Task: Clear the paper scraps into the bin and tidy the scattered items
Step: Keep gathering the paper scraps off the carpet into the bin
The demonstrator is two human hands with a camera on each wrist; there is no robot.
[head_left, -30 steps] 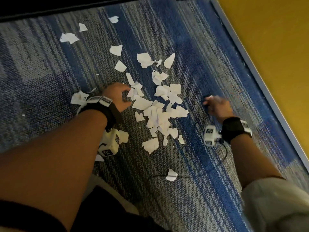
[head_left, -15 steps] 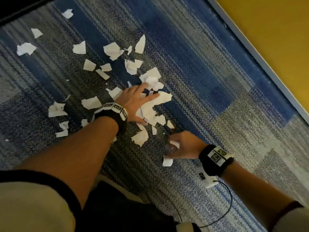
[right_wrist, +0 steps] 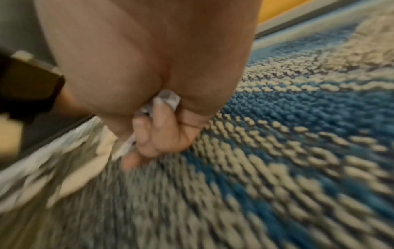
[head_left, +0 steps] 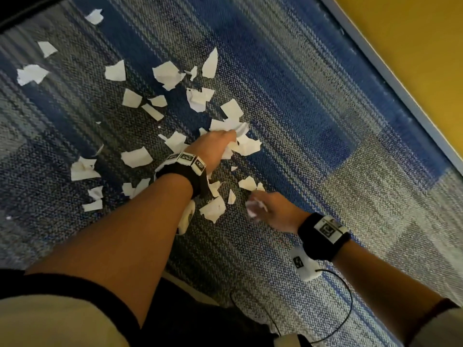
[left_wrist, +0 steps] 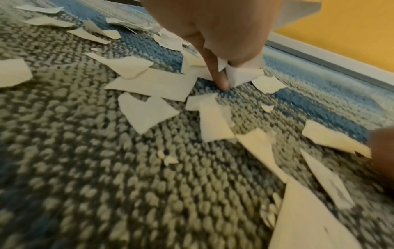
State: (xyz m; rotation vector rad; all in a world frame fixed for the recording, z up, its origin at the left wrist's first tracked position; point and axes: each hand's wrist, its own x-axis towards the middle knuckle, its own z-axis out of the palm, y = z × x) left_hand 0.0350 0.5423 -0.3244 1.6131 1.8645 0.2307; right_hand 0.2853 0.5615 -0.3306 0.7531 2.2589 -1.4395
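Note:
Several torn white paper scraps (head_left: 136,157) lie scattered on the blue-and-grey carpet (head_left: 288,83). My left hand (head_left: 218,144) is curled around a bunch of scraps (head_left: 246,146) in the middle of the pile; in the left wrist view the left hand (left_wrist: 226,72) pinches white scraps (left_wrist: 243,75) against the carpet. My right hand (head_left: 265,209), blurred, is lower right of it and grips crumpled scraps (head_left: 253,209). In the right wrist view the right hand (right_wrist: 157,134) has its fingers curled round white paper (right_wrist: 168,99). No bin is in view.
A yellow wall (head_left: 413,46) with a grey skirting strip (head_left: 390,78) runs along the right. A dark edge (head_left: 25,11) borders the far left. A black cable (head_left: 348,304) trails from my right wrist. Bare carpet lies to the right of the scraps.
My left hand went from flat on the pile to curled around scraps. My right hand moved up towards the pile, holding its scraps. The head view shifted.

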